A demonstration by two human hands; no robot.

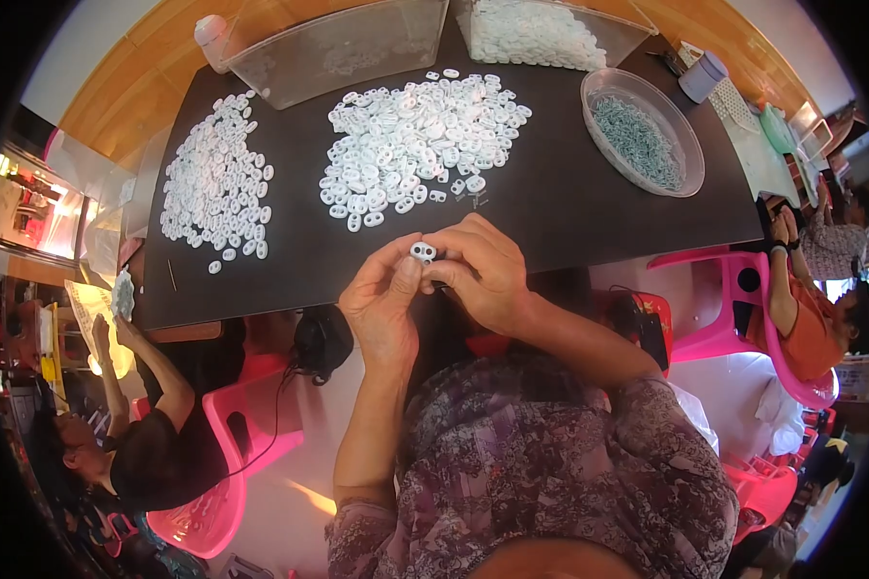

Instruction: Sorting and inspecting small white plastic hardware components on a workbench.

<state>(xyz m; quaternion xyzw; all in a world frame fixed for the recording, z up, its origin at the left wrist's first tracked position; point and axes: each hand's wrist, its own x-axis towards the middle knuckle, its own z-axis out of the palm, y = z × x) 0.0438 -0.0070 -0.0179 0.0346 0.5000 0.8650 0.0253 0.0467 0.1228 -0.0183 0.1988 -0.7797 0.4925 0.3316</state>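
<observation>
Just off the near edge of the dark table, I hold a small white oval plastic piece (422, 251) with two dark round holes. My left hand (384, 304) is closed on it, pinching its left side between thumb and fingers. The fingers of my right hand (485, 273) are closed against its right side; whether they also hold something smaller is hidden. Beyond my hands spreads a big pile of similar white pieces (415, 135). Several thin metal pins (473, 201) lie at that pile's near right edge.
A second heap of white pieces (217, 179) is on the left of the table (299, 261). At the back stand a clear bin (343, 58) and a fuller bin (541, 39). A round tub (690, 174) of small metal parts sits right. People sit on both sides on pink chairs (227, 434).
</observation>
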